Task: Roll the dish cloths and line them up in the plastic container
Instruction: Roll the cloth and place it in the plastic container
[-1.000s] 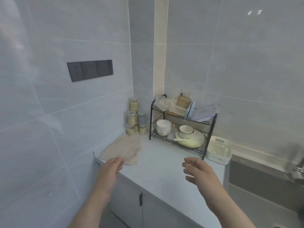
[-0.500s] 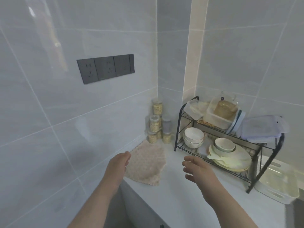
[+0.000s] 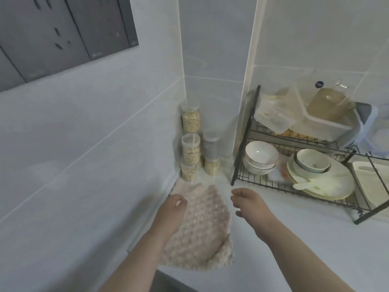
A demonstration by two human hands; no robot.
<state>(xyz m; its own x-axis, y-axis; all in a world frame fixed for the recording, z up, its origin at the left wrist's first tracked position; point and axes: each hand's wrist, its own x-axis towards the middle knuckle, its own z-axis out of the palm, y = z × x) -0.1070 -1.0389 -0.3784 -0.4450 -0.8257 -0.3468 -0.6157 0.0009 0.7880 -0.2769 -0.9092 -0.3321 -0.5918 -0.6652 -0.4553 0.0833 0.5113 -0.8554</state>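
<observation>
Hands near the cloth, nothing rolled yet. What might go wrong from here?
1. The cloth reaches the counter's front edge, so a pull toward the person may drag it off.
2. The stacked jars stand close behind its far end, and a push could topple them.
3. The container sits beyond the rack, where a carried roll might snag.

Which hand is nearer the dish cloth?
Left. The left hand is over the left edge of the dish cloth; contact unclear. The right hand hovers above the counter just right of it, apart.
</observation>
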